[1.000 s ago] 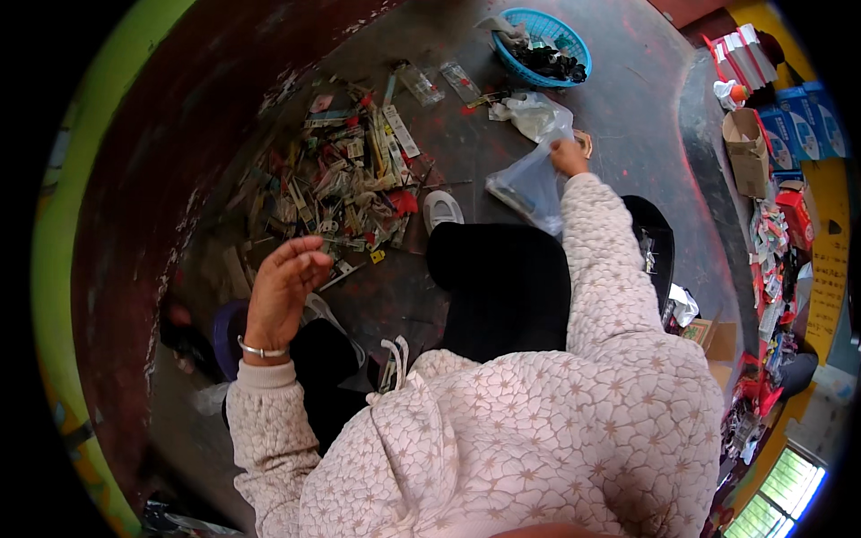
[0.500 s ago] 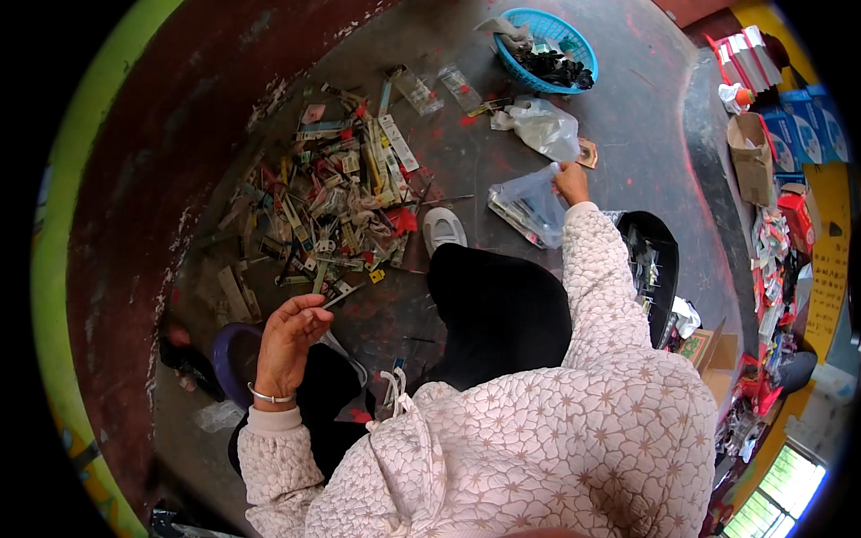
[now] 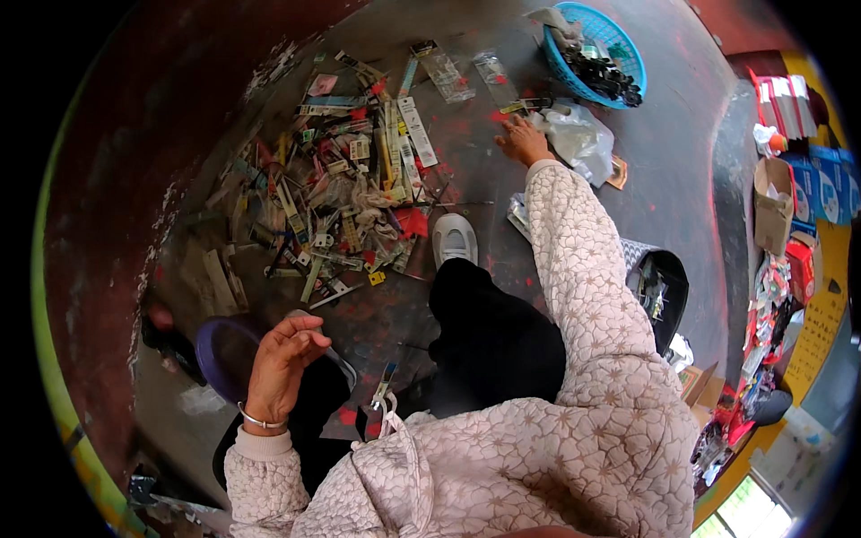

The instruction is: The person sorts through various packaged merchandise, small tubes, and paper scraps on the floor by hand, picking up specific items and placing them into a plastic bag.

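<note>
My right hand (image 3: 524, 141) reaches forward over the dark floor, fingers spread and holding nothing, beside a crumpled white plastic bag (image 3: 581, 143). A flat clear packet (image 3: 496, 79) lies just beyond it. Below my right forearm, a clear bag of flat packets (image 3: 519, 215) shows only in part; the sleeve hides the rest. My left hand (image 3: 285, 366), with a bangle at the wrist, hovers over my left leg with loosely bent fingers and nothing visible in them. Ahead of it spreads a heap of mixed small packaged items (image 3: 345, 193), with a thin pale stick (image 3: 337, 294) at its near edge.
A blue basket (image 3: 558, 67) holding black items stands at the far right. A black container (image 3: 674, 309) sits right of my arm. Boxes, including an open brown carton (image 3: 773, 206), line the right side. A purple ring-shaped rim (image 3: 208, 359) is beside my left hand.
My right hand has let go of the clear bag and moved forward and left, its fingers now stretched out. My left hand has drawn back slightly, away from the thin stick.
</note>
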### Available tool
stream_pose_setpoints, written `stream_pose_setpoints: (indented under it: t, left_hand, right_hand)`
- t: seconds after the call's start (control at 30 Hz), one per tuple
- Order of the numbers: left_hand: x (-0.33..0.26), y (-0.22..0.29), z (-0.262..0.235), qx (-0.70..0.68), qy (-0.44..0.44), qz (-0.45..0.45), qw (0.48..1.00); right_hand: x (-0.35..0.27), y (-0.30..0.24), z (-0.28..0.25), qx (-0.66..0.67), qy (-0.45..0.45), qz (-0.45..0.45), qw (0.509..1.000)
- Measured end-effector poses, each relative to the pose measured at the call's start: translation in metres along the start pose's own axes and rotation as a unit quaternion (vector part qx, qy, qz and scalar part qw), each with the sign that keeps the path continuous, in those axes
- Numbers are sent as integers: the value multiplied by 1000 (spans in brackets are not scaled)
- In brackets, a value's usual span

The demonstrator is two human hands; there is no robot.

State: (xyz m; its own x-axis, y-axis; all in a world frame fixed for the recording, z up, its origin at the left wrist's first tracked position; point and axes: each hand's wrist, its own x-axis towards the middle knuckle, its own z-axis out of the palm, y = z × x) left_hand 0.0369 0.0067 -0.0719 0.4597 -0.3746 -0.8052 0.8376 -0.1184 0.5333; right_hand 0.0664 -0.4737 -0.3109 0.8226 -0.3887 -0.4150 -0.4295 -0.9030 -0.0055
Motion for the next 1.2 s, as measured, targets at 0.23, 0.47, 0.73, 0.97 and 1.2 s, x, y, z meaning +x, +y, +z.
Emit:
stream_pose_setpoints:
  t: [0.23, 0.47, 0.73, 0.97, 1.2]
  left_hand:
    - [24, -7, -15, 26, 46, -39, 998]
    - [49, -1, -19, 98, 76, -58, 991]
    - [55, 0, -14, 83, 52, -46, 994]
    - [43, -6, -8, 75, 54, -43, 995]
    - [27, -13, -5, 81, 51, -27, 995]
  right_hand:
    - [65, 10, 32, 86, 38, 36, 995]
    - [57, 1, 53, -8, 9, 21, 1000]
    - [-4, -10, 28, 261, 158, 184, 934]
    - [-15, -16, 69, 200, 220, 111, 948]
    - [-35, -44, 107, 29, 231, -28, 972]
